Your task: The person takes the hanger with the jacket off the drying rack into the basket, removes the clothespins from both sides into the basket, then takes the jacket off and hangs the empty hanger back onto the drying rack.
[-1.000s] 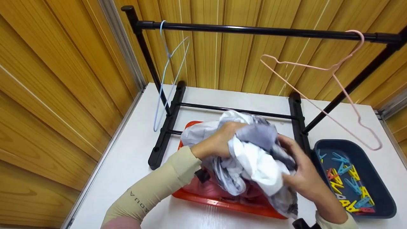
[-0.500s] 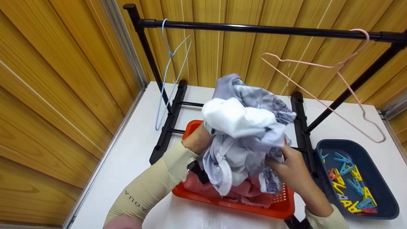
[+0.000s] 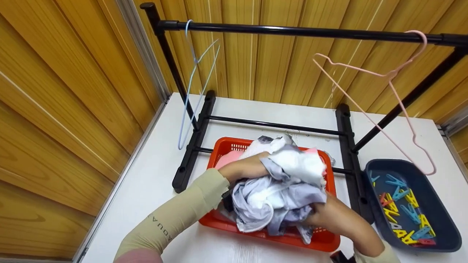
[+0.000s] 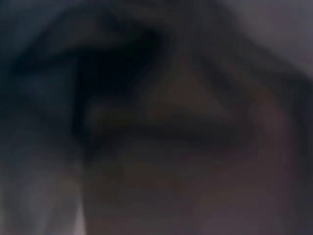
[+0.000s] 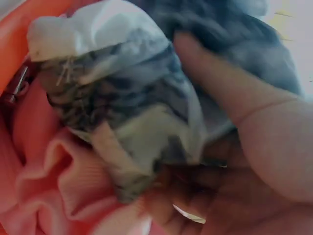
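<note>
A crumpled grey and white garment with dark printed patches is bunched over the red basket. My left hand reaches into the bundle from the left and holds it, its fingertips hidden in the folds. On the lower right side my right hand grips the same garment. In the right wrist view, the thumb lies over the patterned cloth and the fingers curl beneath it. The left wrist view is too dark and blurred to tell much.
Pink clothing lies in the basket under the bundle. Behind stands a black rack with a blue hanger and a pink hanger. On the right, a dark blue tray contains several clothespins.
The bundled garment was raised and turned over between my hands, then lowered over the basket. The basket's far rim and more pink cloth show now.
</note>
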Motion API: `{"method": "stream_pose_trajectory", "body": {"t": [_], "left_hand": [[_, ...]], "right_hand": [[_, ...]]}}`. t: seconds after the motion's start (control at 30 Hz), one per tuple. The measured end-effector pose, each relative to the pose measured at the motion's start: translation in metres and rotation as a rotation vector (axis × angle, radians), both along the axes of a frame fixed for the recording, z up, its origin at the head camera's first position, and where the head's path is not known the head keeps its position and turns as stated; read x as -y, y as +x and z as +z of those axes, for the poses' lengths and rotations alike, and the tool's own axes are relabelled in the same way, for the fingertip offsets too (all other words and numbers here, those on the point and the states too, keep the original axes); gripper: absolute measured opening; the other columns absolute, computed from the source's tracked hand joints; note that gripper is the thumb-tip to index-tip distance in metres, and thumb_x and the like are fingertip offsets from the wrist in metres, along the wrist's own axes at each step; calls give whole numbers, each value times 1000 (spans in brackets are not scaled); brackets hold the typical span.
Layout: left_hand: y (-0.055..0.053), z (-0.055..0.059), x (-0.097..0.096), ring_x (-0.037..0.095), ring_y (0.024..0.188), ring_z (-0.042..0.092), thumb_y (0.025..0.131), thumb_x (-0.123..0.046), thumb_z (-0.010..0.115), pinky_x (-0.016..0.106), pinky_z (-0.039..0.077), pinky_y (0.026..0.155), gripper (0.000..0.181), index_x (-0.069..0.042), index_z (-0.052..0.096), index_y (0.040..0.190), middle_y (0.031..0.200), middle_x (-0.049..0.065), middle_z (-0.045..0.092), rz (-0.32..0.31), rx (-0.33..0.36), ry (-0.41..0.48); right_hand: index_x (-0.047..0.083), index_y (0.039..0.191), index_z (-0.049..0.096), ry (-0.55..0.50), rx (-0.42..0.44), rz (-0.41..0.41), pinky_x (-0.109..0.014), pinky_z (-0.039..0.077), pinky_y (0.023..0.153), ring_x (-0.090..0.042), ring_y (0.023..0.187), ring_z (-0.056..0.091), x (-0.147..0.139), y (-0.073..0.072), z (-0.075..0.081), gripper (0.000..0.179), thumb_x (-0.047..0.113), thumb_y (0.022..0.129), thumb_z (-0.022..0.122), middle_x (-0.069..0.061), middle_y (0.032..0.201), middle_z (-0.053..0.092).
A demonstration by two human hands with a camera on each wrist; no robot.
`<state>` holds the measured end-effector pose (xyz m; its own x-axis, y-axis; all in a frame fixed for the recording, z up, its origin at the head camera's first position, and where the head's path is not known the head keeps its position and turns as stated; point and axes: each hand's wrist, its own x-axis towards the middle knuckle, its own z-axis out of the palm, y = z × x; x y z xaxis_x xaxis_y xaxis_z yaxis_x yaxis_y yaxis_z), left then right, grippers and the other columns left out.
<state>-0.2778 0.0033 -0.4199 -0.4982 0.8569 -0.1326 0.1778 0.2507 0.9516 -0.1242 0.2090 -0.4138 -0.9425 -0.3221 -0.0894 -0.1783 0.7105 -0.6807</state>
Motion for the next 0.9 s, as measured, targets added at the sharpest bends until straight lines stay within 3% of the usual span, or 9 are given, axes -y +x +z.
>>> {"method": "stream_pose_trajectory", "body": {"t": [0.03, 0.1, 0.17, 0.3, 0.4, 0.5, 0.6, 0.73, 0.9], "left_hand": [[-1, -2, 0, 3, 89, 57, 86, -34, 62, 17, 45, 84, 34, -22, 64, 119, 103, -4, 66, -23, -102, -76], [-2, -4, -1, 3, 87, 56, 86, -43, 60, 17, 45, 83, 36, -21, 66, 113, 99, -3, 66, -54, -242, -229], [-3, -6, -4, 7, 90, 58, 86, -48, 59, 20, 46, 84, 41, -20, 65, 115, 102, 1, 67, -86, -322, -315], [-5, -11, -12, 14, 100, 61, 89, -50, 54, 23, 47, 88, 48, -17, 62, 122, 112, 7, 67, -128, -378, -415], [-8, -17, -18, 16, 107, 60, 89, -51, 54, 24, 46, 92, 50, -17, 62, 124, 120, 7, 65, -124, -355, -458], [-9, -21, -25, 18, 107, 62, 88, -50, 55, 26, 47, 92, 48, -17, 65, 121, 120, 7, 66, -116, -368, -477], [-8, -21, -28, 19, 99, 65, 86, -43, 59, 27, 50, 86, 40, -12, 67, 112, 110, 8, 69, -98, -443, -487], [-8, -10, -21, 19, 99, 64, 83, -37, 65, 31, 51, 88, 40, -11, 63, 114, 109, 7, 69, -80, -546, -499], [-6, 23, 0, 21, 134, 46, 87, -50, 64, 37, 36, 112, 75, -12, 38, 146, 146, 7, 47, -192, -590, -523]], "right_hand": [[9, 118, 59, 12, 1, 29, -26, 48, 75, -9, 90, 56, -1, 0, 2, 57, 40, 75, 81, 0, 104, 62], [14, 119, 60, 35, 32, 59, -26, 48, 74, -9, 90, 55, -4, 1, 11, 58, 49, 76, 76, 4, 104, 62], [17, 111, 64, 54, 62, 45, -23, 47, 69, -6, 84, 55, -7, 4, 23, 49, 53, 78, 72, 7, 96, 63], [24, 100, 65, 63, -94, -63, -26, 52, 74, -5, 84, 59, -2, 12, 42, 35, 50, 77, 74, 14, 94, 64], [29, 112, 64, 71, -234, -89, -40, 53, 88, -12, 107, 58, 10, 17, 47, 45, 46, 74, 79, 14, 118, 61], [31, 135, 54, 138, -234, -35, -60, 43, 99, -25, 134, 44, 21, 14, 43, 69, 50, 73, 78, 9, 147, 44], [26, 149, 37, 210, -153, 18, -67, 31, 105, -38, 144, 28, 29, 7, 34, 82, 54, 79, 70, -4, 159, 29], [19, 154, 22, 265, -43, 14, -67, 25, 108, -46, 146, 16, 36, -1, 23, 82, 44, 89, 64, -14, 161, 17], [5, 153, 18, 308, 13, 16, -65, 27, 108, -50, 144, 16, 40, -8, 16, 74, 20, 94, 60, -18, 161, 11]]}}
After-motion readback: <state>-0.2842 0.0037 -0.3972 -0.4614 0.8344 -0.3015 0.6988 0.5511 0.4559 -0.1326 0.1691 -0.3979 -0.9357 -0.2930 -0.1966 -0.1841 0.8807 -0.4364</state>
